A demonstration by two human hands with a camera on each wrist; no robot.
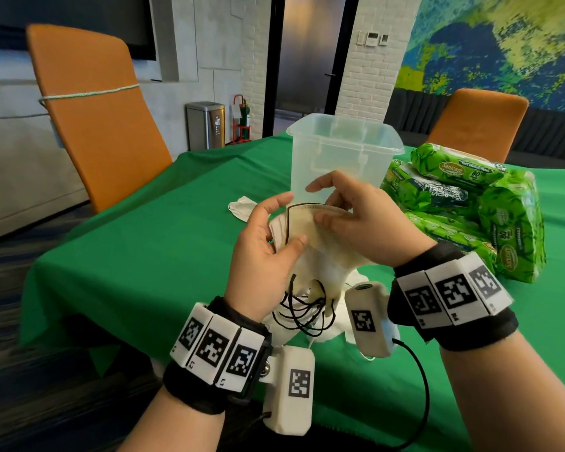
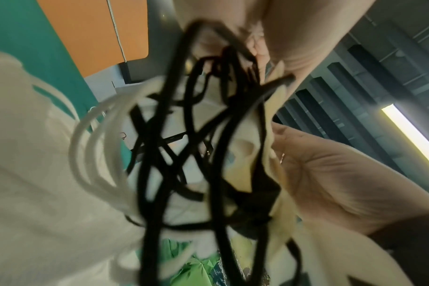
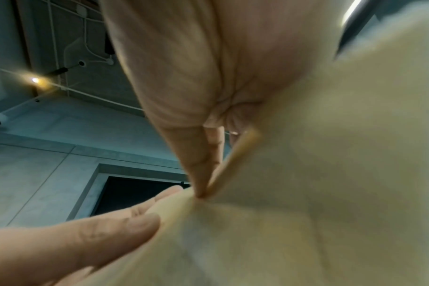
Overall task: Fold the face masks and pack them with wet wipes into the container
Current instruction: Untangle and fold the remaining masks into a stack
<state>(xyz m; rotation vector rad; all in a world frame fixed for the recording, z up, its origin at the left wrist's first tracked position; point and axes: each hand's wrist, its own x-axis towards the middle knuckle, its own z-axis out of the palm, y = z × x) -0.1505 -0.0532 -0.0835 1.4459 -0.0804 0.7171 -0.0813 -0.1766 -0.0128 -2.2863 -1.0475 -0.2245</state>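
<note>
Both hands, left hand [image 1: 261, 236] and right hand [image 1: 359, 223], pinch the beige mask [image 1: 310, 223]; probably several. Line up edges, then press flat.

Black wristbands [image 1: 209, 386] with white marker blocks [image 1: 450, 293], black cable [image 1: 421, 386]

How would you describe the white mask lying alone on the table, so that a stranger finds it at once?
Start at the clear plastic container standing on the green tablecloth. Just to its left, at its base, lies a white mask, flat on the cloth. Unlike the beige masks, no hand touches it.
</note>
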